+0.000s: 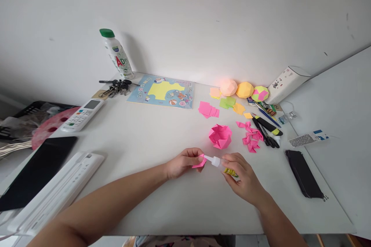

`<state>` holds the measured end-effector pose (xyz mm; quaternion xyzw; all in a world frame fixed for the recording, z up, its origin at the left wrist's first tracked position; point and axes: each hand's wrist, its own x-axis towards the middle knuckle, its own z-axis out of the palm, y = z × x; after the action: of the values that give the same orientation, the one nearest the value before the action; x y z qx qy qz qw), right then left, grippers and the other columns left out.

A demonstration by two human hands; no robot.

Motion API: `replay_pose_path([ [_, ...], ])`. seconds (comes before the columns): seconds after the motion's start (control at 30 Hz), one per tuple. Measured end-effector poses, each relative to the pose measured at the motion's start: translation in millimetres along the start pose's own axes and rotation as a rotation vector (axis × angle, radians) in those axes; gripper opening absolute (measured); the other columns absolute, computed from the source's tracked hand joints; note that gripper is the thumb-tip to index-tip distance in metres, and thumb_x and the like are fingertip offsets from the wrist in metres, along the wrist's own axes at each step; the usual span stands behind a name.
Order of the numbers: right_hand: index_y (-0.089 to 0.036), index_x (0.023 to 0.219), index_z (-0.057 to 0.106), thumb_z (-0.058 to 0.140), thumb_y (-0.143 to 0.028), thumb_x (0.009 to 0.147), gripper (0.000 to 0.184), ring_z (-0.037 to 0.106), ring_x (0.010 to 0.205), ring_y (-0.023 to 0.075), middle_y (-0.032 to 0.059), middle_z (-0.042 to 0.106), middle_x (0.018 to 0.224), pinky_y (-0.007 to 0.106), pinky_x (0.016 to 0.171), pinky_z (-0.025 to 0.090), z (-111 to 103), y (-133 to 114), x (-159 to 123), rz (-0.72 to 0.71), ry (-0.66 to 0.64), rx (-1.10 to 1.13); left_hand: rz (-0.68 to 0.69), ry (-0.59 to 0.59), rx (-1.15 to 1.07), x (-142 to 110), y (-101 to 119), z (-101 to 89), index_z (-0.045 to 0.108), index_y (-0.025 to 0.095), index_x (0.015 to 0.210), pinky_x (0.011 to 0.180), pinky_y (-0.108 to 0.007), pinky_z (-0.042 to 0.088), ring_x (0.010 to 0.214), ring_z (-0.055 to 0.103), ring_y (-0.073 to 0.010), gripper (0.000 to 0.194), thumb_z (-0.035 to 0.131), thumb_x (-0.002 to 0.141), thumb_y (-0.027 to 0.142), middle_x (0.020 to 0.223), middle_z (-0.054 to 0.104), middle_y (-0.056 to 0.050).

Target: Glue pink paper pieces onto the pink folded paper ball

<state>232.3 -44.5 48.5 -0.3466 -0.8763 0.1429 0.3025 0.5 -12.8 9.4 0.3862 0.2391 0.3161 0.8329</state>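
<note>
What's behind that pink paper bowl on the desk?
Behind the pink bowl, toward the wall, lie pink sheets and green sheets, with three balls farther back. The desk right behind the bowl's far rim is covered by it and cannot be seen.

This looks like a room in a home, with a white worktop [139, 200] against a plain, scuffed white wall [185, 19] and a pink folded-paper bowl [220, 136] standing on it. To the left of that bowl are everyday household things: a bunch of keys [119, 85], a white remote control [83, 115] and, farther back, a drink bottle [118, 56] with a green cap. To its right are a black pouch [305, 173] and blue pens [269, 117], while three paper balls [245, 90] sit behind it, slightly rightward, as in a hobby corner.
</note>
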Motion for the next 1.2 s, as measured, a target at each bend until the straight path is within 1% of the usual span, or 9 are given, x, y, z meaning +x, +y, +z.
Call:
replay_pose_path([
  [0.2,-0.020,0.105,0.049,0.051,0.002,0.077,0.036,0.055,0.089,0.0215,0.0101,0.059,0.099,0.036,0.068,0.051,3,1,0,-0.065,0.049,-0.072,-0.010,0.000,0.009,0,1,0.9,0.053,0.015,0.065,0.063,-0.027,0.036,0.058,0.046,-0.0121,0.023,0.062,0.079,0.031,0.057,0.048,0.001],
  [0.47,-0.019,0.100,0.051,0.051,0.004,0.076,0.033,0.053,0.084,0.0199,0.0094,0.060,0.095,0.034,0.065,0.051,7,1,-1,-0.120,0.117,-0.174,-0.013,0.002,0.023,-1,2,0.7,0.053,0.015,0.067,0.064,-0.028,0.035,0.059,0.046,-0.0123,0.023,0.061,0.080,0.033,0.059,0.049,0.001],
  [0.63,-0.019,0.093,0.054,0.056,0.005,0.074,0.031,0.054,0.081,0.0191,0.0082,0.062,0.091,0.032,0.062,0.051,9,-1,0,-0.179,0.187,-0.290,-0.018,0.006,0.033,-1,3,1.5,0.052,0.015,0.065,0.064,-0.028,0.035,0.060,0.045,-0.0126,0.025,0.061,0.079,0.034,0.058,0.048,0.001],
  [0.73,-0.021,0.090,0.056,0.057,0.003,0.075,0.028,0.055,0.078,0.0180,0.0065,0.065,0.089,0.030,0.060,0.050,8,-3,0,-0.206,0.223,-0.371,-0.020,0.010,0.037,-2,3,1.7,0.051,0.015,0.064,0.065,-0.028,0.035,0.060,0.045,-0.0127,0.026,0.061,0.079,0.034,0.058,0.048,0.001],
  [0.9,-0.025,0.090,0.059,0.062,-0.002,0.076,0.027,0.059,0.077,0.0181,0.0036,0.069,0.091,0.030,0.058,0.050,4,-7,-1,-0.281,0.190,-0.519,-0.027,0.007,0.016,-2,4,2.2,0.050,0.015,0.062,0.065,-0.028,0.034,0.061,0.044,-0.0127,0.026,0.061,0.079,0.033,0.059,0.048,0.000],
  [1.03,-0.028,0.089,0.060,0.064,-0.005,0.078,0.026,0.061,0.073,0.0166,0.0000,0.071,0.088,0.029,0.054,0.049,2,-13,3,-0.357,0.202,-0.632,-0.020,0.013,-0.006,-1,5,3.3,0.048,0.016,0.060,0.064,-0.028,0.033,0.058,0.041,-0.0121,0.028,0.062,0.078,0.032,0.056,0.045,0.001],
  [1.13,-0.028,0.085,0.061,0.066,-0.007,0.077,0.024,0.061,0.070,0.0161,-0.0016,0.072,0.085,0.028,0.052,0.049,2,-15,4,-0.395,0.243,-0.694,-0.007,0.006,-0.018,-2,5,3.1,0.049,0.016,0.059,0.064,-0.028,0.033,0.058,0.040,-0.0119,0.027,0.062,0.077,0.031,0.056,0.044,0.002],
  [1.2,-0.029,0.085,0.063,0.066,-0.005,0.075,0.026,0.060,0.070,0.0167,-0.0011,0.072,0.085,0.028,0.052,0.050,3,-14,2,-0.362,0.295,-0.711,-0.004,0.003,-0.018,-2,5,2.4,0.049,0.016,0.060,0.065,-0.028,0.033,0.059,0.041,-0.0119,0.027,0.063,0.077,0.032,0.057,0.044,0.002],
])
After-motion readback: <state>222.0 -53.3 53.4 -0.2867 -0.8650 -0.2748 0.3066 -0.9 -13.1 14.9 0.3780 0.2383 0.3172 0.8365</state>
